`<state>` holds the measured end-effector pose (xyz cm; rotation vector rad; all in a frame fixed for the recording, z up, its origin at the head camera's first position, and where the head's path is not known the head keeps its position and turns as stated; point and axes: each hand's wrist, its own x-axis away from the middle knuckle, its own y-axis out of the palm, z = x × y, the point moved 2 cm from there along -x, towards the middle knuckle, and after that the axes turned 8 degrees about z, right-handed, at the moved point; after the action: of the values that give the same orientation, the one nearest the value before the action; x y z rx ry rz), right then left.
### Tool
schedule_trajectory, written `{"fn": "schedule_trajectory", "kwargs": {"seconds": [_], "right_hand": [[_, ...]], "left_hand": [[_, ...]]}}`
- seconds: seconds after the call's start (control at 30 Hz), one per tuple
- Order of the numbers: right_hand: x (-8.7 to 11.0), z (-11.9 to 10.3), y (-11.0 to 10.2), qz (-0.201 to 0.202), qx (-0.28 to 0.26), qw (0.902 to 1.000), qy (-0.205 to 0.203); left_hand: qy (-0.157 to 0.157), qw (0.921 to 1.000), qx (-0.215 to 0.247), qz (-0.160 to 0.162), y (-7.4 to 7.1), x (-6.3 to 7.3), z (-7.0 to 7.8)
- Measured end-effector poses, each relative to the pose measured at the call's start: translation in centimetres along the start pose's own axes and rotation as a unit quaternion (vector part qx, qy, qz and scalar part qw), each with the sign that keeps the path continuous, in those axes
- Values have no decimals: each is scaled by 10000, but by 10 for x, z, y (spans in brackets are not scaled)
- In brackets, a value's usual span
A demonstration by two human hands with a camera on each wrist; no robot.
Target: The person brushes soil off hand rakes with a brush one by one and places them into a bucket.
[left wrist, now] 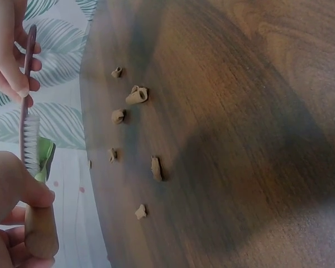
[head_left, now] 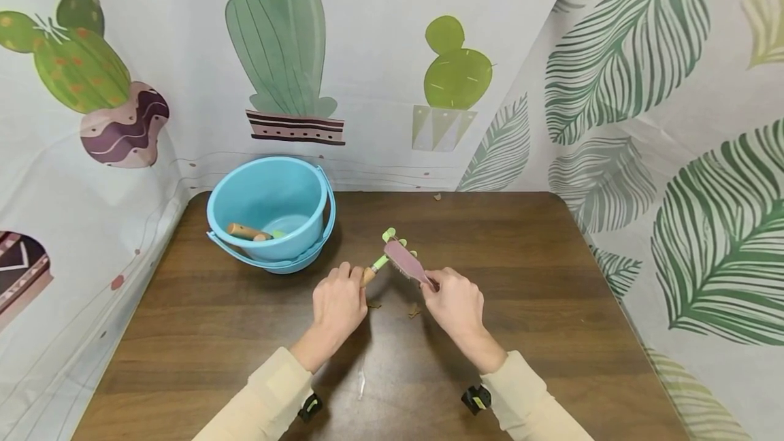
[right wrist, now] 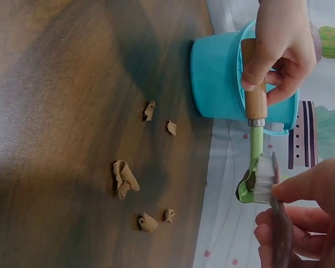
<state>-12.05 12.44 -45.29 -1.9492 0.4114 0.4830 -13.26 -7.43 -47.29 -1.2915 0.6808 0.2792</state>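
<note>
My left hand [head_left: 339,299] grips the wooden handle [right wrist: 255,103] of a small garden hand rake [head_left: 381,262] with a light green, pronged head. In my right hand [head_left: 456,301] is a mauve brush [head_left: 405,258] with white bristles [right wrist: 264,178], held by its handle. The bristles touch the rake's green head [right wrist: 245,187], above the table. Below both hands, several brown, clay-like scraps [left wrist: 137,95] lie on the wood; the head view shows only a few of them.
A light blue bucket [head_left: 272,165] stands at the table's back left, its handle lowered. Inside it lie wooden-handled tools [head_left: 248,231]. The brown table [head_left: 520,278] meets a printed cloth backdrop [head_left: 380,53]. A thin clear strip [head_left: 361,383] lies near the front.
</note>
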Motion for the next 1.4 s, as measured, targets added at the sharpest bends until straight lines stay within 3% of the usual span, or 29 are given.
{"fn": "schedule_trajectory", "kwargs": {"seconds": [0.37, 0.6, 1.17, 1.4], "right_hand": [[-7, -7, 4, 369, -57, 9989, -277], [-13, -11, 9, 463, 104, 9984, -301], [-12, -10, 12, 387, 246, 9981, -405], [-12, -10, 7, 278, 226, 9989, -307]], "left_hand": [[83, 9998, 50, -174, -1, 1, 5], [172, 9998, 40, -96, -2, 4, 10], [278, 9994, 21, 211, 0, 3, 9], [211, 9997, -41, 141, 0, 0, 4]]}}
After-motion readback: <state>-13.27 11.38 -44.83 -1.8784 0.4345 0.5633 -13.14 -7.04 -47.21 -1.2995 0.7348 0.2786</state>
